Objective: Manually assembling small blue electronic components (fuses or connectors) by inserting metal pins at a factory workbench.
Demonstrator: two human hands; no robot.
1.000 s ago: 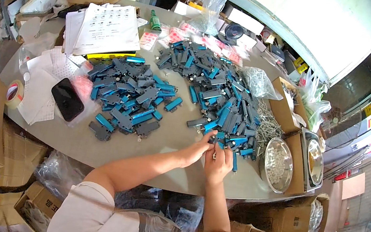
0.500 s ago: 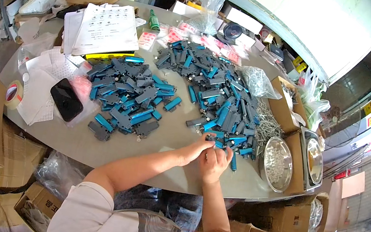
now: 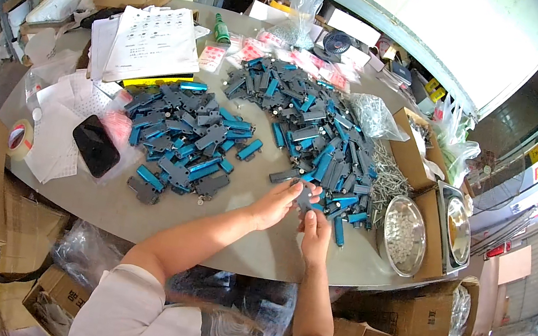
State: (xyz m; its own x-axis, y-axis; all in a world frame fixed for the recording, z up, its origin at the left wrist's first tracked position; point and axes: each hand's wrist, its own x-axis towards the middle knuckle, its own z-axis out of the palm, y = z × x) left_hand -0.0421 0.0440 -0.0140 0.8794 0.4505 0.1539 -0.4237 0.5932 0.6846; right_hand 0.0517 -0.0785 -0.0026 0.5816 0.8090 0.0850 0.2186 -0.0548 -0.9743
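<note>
At the table's near edge, my left hand [image 3: 273, 206] and my right hand [image 3: 314, 236] meet over one dark grey plastic part [image 3: 304, 200], flat and small. Fingers of both hands pinch it, the right thumb on its near end; part of it is hidden by the fingers. Just beyond my hands spreads a large heap of grey and blue oblong plastic parts [image 3: 303, 131]. A second heap of similar grey and blue parts [image 3: 181, 143] lies to the left, apart from my hands.
Right of the big heap are loose screws [image 3: 388, 180], a metal bowl [image 3: 397, 259] of small white pieces and cardboard boxes [image 3: 430, 225]. On the left lie a black phone [image 3: 97, 145], tape roll [image 3: 21, 139] and papers [image 3: 151, 44]. A green bottle [image 3: 222, 29] lies farther back.
The dark grey part has come more into view between my hands. My left hand has shifted slightly left and its fingers have opened out; the right hand has turned, thumb now up.
</note>
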